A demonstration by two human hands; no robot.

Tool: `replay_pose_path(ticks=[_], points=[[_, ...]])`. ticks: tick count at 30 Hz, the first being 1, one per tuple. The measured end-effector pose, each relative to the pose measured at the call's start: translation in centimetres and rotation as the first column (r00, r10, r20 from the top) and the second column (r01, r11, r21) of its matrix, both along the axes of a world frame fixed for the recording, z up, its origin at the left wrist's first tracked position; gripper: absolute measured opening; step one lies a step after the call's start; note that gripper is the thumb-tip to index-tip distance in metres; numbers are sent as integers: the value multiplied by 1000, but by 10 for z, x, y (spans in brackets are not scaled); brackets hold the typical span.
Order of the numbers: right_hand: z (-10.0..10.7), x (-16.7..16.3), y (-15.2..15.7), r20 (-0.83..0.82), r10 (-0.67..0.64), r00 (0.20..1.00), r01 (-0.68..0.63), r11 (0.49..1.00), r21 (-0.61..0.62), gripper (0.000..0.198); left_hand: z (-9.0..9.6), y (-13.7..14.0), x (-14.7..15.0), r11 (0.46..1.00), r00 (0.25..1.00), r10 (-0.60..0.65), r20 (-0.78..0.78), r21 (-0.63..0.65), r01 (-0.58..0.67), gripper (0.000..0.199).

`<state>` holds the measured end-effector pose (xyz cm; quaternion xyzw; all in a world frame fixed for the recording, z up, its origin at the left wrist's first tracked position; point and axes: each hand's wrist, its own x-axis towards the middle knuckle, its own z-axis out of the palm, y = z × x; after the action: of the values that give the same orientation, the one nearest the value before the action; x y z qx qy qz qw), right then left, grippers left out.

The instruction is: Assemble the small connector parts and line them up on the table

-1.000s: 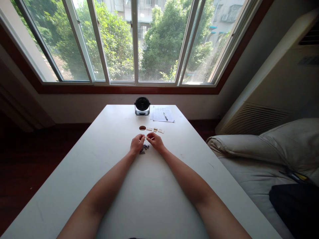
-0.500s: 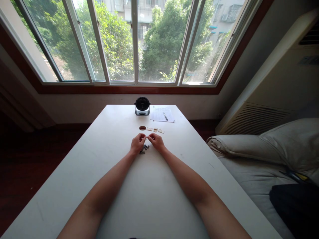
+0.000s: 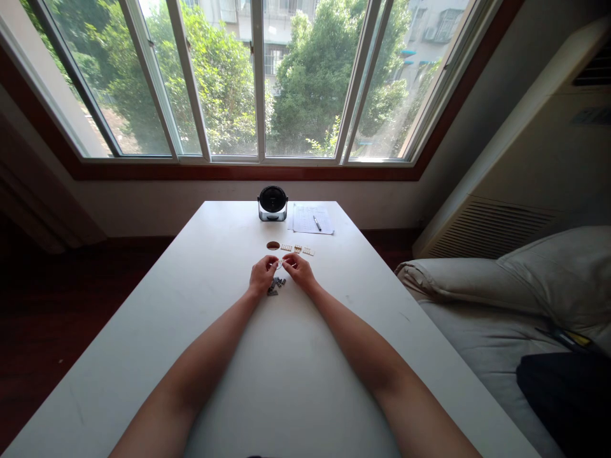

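Note:
Over the far half of the white table [image 3: 286, 375], my left hand [image 3: 261, 275] and my right hand [image 3: 299, 271] meet almost fingertip to fingertip. Both are closed in a pinch on a small whitish piece [image 3: 280, 263], too small to tell its kind. Several small dark grey pieces [image 3: 277, 283] lie on the tabletop beside my left hand, which hides some of them. Just beyond my fingers is a row of flat beige pieces with dots [image 3: 286, 247], with a further pale one [image 3: 309, 251] at its right end.
A round brown opening [image 3: 273, 245] shows in the tabletop left of the beige row. Farther back stands a small black fan [image 3: 273, 200], next to paper sheets [image 3: 305, 219] with a pen [image 3: 317, 223] on them. A light sofa [image 3: 477, 318] is at the right, the window behind.
My fingertips have shifted slightly and a little more of the whitish piece shows between them. My arms and the things on the table stay put.

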<state>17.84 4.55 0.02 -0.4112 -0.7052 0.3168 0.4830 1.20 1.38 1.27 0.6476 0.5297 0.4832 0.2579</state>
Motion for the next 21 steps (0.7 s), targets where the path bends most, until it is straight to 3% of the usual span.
replay_pose_path(ticks=[10, 17, 21], points=[[1, 0, -1, 83, -77, 994, 70, 994, 82, 27, -3, 1, 1, 1000, 1000, 13, -2, 16, -13, 20], [1, -3, -4, 65, 3, 998, -8, 997, 76, 21, -2, 1, 0, 1000, 1000, 17, 12, 22, -18, 20], [-2, -3, -4, 101, 4, 995, -18, 991, 136, 18, -2, 0, 1, 999, 998, 34, 47, -3, -34, 17]])
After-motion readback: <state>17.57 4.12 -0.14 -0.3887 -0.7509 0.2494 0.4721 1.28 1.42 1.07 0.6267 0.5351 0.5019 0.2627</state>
